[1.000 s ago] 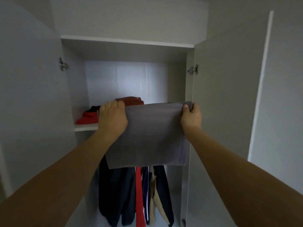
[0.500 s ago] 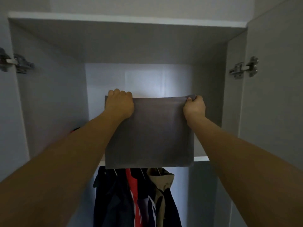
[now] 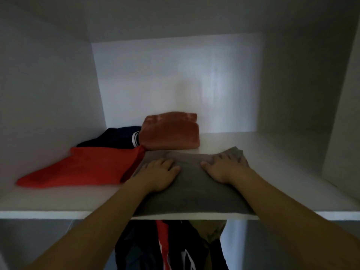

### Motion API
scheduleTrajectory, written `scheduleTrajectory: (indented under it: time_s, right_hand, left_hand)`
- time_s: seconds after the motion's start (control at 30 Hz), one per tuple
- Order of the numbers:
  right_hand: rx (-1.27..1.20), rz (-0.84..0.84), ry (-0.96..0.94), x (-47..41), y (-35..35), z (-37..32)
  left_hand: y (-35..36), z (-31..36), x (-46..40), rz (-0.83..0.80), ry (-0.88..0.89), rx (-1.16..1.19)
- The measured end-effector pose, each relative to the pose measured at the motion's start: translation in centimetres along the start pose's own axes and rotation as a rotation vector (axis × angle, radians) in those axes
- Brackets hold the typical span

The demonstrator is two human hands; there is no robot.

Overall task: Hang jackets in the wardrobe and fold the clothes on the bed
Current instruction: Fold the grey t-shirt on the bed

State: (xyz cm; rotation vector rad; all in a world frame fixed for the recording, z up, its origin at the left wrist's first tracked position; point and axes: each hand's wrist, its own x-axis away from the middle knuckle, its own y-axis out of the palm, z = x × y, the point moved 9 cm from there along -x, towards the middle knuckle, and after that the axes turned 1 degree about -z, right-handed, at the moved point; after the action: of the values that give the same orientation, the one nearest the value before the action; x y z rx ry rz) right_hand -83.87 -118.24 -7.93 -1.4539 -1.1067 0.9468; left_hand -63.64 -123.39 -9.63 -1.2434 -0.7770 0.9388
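Observation:
A folded grey garment (image 3: 191,193) lies flat on the white wardrobe shelf (image 3: 58,201), its near edge at the shelf's front. My left hand (image 3: 158,172) rests palm down on its left part, fingers spread. My right hand (image 3: 226,166) presses flat on its far right part, fingers reaching the back corner. Neither hand grips the cloth. Below the shelf hang several jackets (image 3: 171,246) in dark blue, red and tan.
A folded red garment (image 3: 81,168) lies left of the grey one, touching it. Behind are a folded rust-coloured piece (image 3: 171,133) and a dark navy one (image 3: 111,137). Bare shelf stretches to the right, up to the wardrobe's side wall (image 3: 331,114).
Both hands held the grey garment up by its top corners before. It now lies on the shelf with my hands flat on top. The camera has moved closer to the shelf.

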Motion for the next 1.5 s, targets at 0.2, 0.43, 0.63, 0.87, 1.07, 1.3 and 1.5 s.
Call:
scheduleTrajectory:
  time_s: [0.2,0.43,0.63,0.87,1.07,1.3,1.5]
  right_hand:
    - [0.071,-0.068,-0.004,-0.3,0.2,-0.3]
    - [0.075,-0.053,-0.016,-2.5,-0.1,-0.8]
    - [0.076,-0.013,-0.014,-3.6,0.1,-0.8]
    - [-0.009,0.037,-0.029,-2.2,-1.0,-0.8]
    - [-0.173,0.206,-0.012,7.1,-7.0,2.4]
    - [-0.113,0.268,0.174,20.8,-6.9,6.4]
    - [-0.05,0.315,0.356,33.9,-5.1,7.8]
  left_hand:
    - [-0.5,0.3,0.4,-0.03,-0.041,-0.016]
    - [-0.8,-0.4,-0.9,-0.04,-0.13,-0.03]
    - [-0.6,-0.7,-2.2,-0.02,-0.121,-0.035]
    - [-0.5,-0.6,-2.2,-0.034,-0.114,-0.036]
    - [-4.1,2.6,1.5,0.3,0.028,-0.069]
    - [-5.7,13.7,9.4,0.428,0.337,-0.019]
    - [-3.1,21.4,18.7,0.455,0.637,-0.013]
